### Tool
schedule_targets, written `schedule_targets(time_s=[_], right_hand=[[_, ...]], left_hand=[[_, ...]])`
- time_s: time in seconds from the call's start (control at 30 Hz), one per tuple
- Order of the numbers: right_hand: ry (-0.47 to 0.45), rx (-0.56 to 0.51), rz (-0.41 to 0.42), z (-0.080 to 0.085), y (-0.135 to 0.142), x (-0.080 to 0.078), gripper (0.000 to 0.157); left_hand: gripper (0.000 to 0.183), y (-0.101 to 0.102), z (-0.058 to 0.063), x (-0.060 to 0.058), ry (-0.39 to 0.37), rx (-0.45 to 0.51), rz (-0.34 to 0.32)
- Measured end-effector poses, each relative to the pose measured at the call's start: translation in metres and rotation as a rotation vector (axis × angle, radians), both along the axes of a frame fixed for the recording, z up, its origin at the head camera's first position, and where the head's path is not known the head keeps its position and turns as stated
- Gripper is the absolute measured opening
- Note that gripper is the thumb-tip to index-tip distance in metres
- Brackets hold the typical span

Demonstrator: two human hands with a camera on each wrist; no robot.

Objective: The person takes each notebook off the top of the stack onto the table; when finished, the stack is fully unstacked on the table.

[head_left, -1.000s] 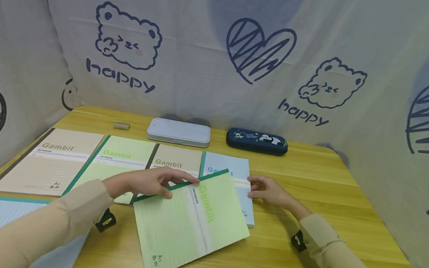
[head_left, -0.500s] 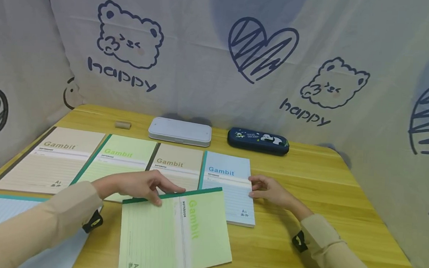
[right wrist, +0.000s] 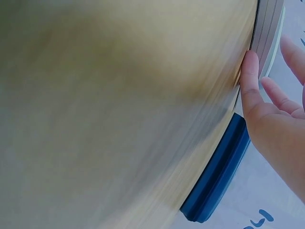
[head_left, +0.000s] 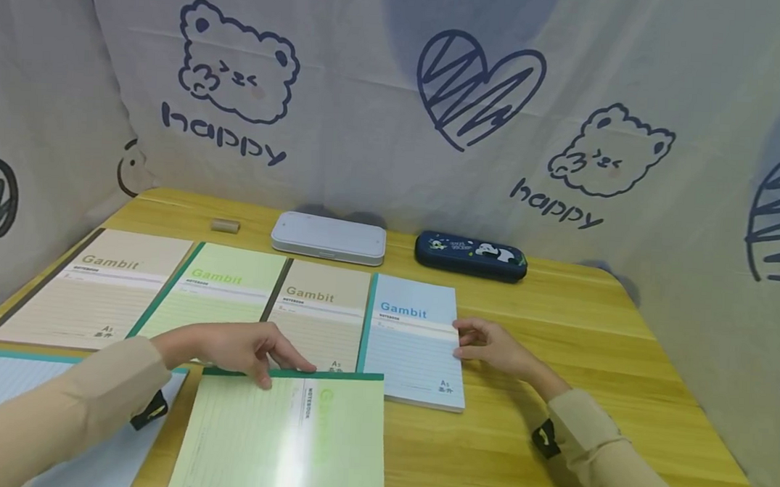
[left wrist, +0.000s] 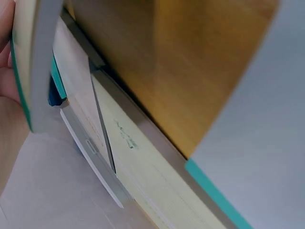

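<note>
My left hand (head_left: 231,347) pinches a green notebook (head_left: 241,433) by its dark green spine, which faces away from me. That notebook is raised off the table in the left wrist view, and its near end runs out of the head view. My right hand (head_left: 498,350) touches the right edge of a light blue notebook (head_left: 411,357), its fingertips against the page edges. Left of the blue one lie a beige notebook (head_left: 329,281), a second green notebook (head_left: 241,266) and another beige notebook (head_left: 141,251), side by side in a row.
Another blue notebook (head_left: 129,435) lies at the front left, partly under my left forearm. Along the back stand a white case (head_left: 328,238), a dark blue panda pencil case (head_left: 471,257) and a small brown cylinder (head_left: 225,225). A printed cloth (head_left: 349,125) hangs behind the wooden table (head_left: 575,339).
My left hand has drawn the green notebook toward me and to the left, turning it until its spine lies nearly level. More of the blue notebook shows. The right hand has stayed put.
</note>
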State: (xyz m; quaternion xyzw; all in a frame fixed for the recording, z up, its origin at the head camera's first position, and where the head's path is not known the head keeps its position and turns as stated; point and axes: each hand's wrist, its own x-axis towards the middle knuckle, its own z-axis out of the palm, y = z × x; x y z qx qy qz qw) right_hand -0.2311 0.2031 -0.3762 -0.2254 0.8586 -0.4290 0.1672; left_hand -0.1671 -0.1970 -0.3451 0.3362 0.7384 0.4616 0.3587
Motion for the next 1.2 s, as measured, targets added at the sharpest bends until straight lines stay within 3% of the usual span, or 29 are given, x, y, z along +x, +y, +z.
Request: schedule_targets(time_s=[0.6,0.93,1.2], right_hand=[[-0.004,0.006,-0.009,0.002,-0.001,0.002,0.051],[-0.01,0.004,-0.009,0.002,-0.001,0.002,0.051],[-0.009,0.011,-0.009,0.001,-0.001,0.002,0.051]], left_hand=[[0.042,-0.005,-0.007,0.004,0.066,-0.061,0.006],[0.034,-0.009,-0.001,0.003,0.182,-0.126,0.028],[0.027,-0.011,0.003,0.003,0.184,-0.141,0.053]])
